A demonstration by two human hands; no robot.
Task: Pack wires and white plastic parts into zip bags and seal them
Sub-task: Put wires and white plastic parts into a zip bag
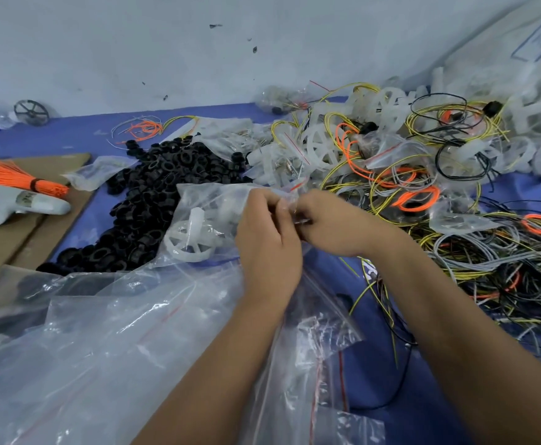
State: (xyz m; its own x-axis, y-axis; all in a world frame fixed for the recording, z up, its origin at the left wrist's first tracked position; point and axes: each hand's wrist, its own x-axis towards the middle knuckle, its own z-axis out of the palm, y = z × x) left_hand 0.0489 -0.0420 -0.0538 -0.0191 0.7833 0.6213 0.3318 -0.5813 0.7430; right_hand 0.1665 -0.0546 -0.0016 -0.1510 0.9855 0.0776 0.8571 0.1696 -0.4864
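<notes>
**Materials / finish**

Zip bag (205, 200): thin clear plastic film, glossy, creased. Bag pile (108, 332): same film, crinkled, red seal lines. Wheel (190, 239) in the bag: translucent white plastic, smooth, semi-matt. Rings (153, 187): black plastic, slight sheen. Wires (487, 261): plastic-sheathed, smooth; yellow, grey, black, orange. Cardboard (28, 168): brown, matt. Mat (79, 133): blue, matt. Controller (15, 205): light grey plastic, smooth. Wall (134, 43): pale, matt, chipped.
</notes>
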